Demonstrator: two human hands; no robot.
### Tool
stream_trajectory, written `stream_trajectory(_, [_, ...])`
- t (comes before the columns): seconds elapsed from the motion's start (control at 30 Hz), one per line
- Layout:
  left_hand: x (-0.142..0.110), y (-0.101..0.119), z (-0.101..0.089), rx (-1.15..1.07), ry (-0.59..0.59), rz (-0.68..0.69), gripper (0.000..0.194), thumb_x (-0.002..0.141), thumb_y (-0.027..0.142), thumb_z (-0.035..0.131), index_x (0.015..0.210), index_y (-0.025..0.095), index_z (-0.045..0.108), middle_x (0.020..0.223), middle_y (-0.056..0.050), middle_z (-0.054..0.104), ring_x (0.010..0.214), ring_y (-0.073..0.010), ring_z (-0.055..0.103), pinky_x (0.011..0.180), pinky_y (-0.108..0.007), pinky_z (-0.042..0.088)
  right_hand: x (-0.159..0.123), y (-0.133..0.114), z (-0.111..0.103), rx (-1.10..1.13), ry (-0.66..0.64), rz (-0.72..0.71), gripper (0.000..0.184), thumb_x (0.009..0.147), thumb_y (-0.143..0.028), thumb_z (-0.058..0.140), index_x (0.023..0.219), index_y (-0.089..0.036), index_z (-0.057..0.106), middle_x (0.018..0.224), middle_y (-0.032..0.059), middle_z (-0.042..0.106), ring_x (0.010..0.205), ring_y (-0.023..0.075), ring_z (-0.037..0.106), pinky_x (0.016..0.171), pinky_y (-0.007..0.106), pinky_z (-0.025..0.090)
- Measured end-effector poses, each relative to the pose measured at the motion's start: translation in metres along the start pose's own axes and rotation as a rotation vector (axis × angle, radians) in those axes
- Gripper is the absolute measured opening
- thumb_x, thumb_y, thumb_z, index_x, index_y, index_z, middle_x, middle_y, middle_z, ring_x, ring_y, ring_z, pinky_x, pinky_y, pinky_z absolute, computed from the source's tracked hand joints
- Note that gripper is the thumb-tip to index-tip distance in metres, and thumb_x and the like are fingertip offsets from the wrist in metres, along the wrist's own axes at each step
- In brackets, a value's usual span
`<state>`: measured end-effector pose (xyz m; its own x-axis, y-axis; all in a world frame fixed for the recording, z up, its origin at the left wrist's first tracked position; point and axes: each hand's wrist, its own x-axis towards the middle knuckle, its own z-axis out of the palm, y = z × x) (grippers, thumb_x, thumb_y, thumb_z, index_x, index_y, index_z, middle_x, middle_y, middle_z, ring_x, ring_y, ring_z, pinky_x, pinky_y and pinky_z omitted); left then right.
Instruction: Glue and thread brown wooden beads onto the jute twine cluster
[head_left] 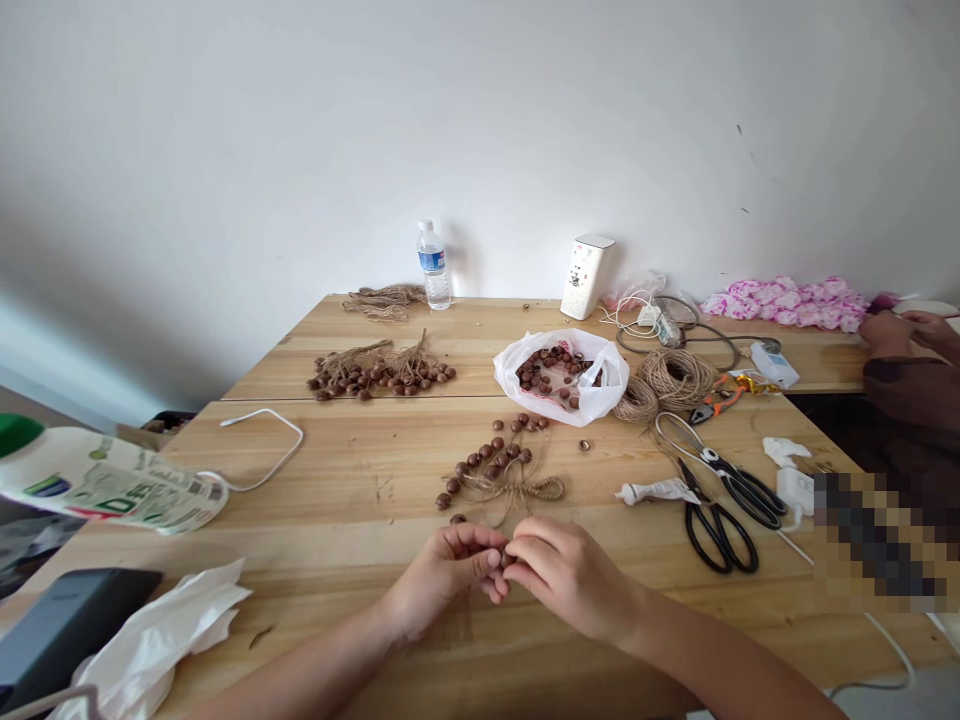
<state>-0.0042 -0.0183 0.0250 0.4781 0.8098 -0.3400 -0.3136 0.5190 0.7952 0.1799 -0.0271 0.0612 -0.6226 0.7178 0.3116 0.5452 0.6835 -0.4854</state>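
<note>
My left hand (448, 572) and my right hand (564, 572) meet fingertip to fingertip low on the wooden table (345, 500), pinching something small and dark between them; it is mostly hidden by the fingers. Just beyond them lies a bundle of brown beads strung on jute twine (501, 468), with a loose bead (457, 519) next to my left hand. Further back, an open white plastic bag (592, 395) holds more brown beads.
Black scissors (716, 500) and a glue tube (652, 491) lie to the right, beside twine coils (675, 378) and pliers (712, 403). A finished bead bunch (375, 372), water bottle (433, 265) and white device (586, 276) sit further back. Another person's hands (907, 332) rest at far right.
</note>
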Motion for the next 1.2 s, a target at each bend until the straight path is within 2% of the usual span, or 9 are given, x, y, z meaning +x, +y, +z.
stream_trajectory(0.27, [-0.003, 0.002, 0.000, 0.118, -0.096, 0.093, 0.020, 0.075, 0.029, 0.070, 0.082, 0.010, 0.073, 0.066, -0.007, 0.070, 0.060, -0.0154, 0.063, 0.060, -0.029, 0.051, 0.002, 0.004, 0.003, 0.005, 0.078, -0.041, 0.017, 0.088, -0.024, 0.057, 0.075, -0.015, 0.065, 0.075, 0.0053, 0.060, 0.065, 0.0135, 0.056, 0.061, 0.023, 0.044])
stream_trajectory(0.4, [-0.005, 0.002, -0.001, 0.146, -0.158, 0.167, 0.022, 0.073, 0.025, 0.072, 0.091, 0.013, 0.072, 0.074, -0.006, 0.071, 0.063, -0.0146, 0.062, 0.064, -0.028, 0.050, 0.002, 0.004, 0.004, -0.036, 0.134, -0.081, 0.017, 0.087, -0.026, 0.058, 0.076, -0.015, 0.064, 0.073, 0.0043, 0.059, 0.062, 0.0128, 0.055, 0.058, 0.022, 0.043])
stream_trajectory(0.63, [-0.002, -0.007, -0.007, 0.055, -0.071, 0.189, 0.020, 0.073, 0.023, 0.073, 0.091, 0.017, 0.072, 0.075, -0.003, 0.071, 0.066, -0.0129, 0.062, 0.068, -0.026, 0.049, -0.001, 0.005, 0.006, -0.102, 0.227, -0.105, 0.024, 0.090, -0.028, 0.055, 0.069, -0.015, 0.056, 0.063, 0.0016, 0.056, 0.054, 0.0119, 0.052, 0.052, 0.022, 0.038])
stream_trajectory(0.8, [-0.001, -0.009, -0.011, -0.006, -0.004, 0.197, 0.021, 0.072, 0.020, 0.073, 0.093, 0.020, 0.073, 0.088, -0.004, 0.073, 0.079, -0.0143, 0.063, 0.076, -0.026, 0.050, -0.005, 0.002, 0.008, -0.077, 0.222, 0.038, 0.027, 0.088, -0.031, 0.058, 0.065, -0.017, 0.055, 0.058, 0.0003, 0.058, 0.051, 0.0116, 0.052, 0.052, 0.023, 0.034])
stream_trajectory(1.0, [0.000, -0.014, -0.015, 0.023, 0.025, 0.271, 0.021, 0.072, 0.019, 0.073, 0.092, 0.024, 0.074, 0.105, -0.003, 0.065, 0.095, -0.0179, 0.060, 0.087, -0.031, 0.048, -0.002, 0.000, 0.021, 0.144, 0.222, 0.280, 0.019, 0.085, -0.028, 0.061, 0.069, -0.017, 0.057, 0.059, -0.0009, 0.056, 0.053, 0.0114, 0.048, 0.052, 0.023, 0.035])
stream_trajectory(1.2, [0.000, -0.010, -0.015, 0.182, -0.028, 0.406, 0.025, 0.074, 0.018, 0.070, 0.097, 0.026, 0.074, 0.102, -0.005, 0.056, 0.094, -0.0189, 0.057, 0.085, -0.032, 0.049, 0.000, 0.001, 0.029, 0.369, 0.248, 0.342, 0.009, 0.080, -0.021, 0.063, 0.072, -0.017, 0.060, 0.060, -0.0014, 0.055, 0.052, 0.0105, 0.045, 0.050, 0.021, 0.036])
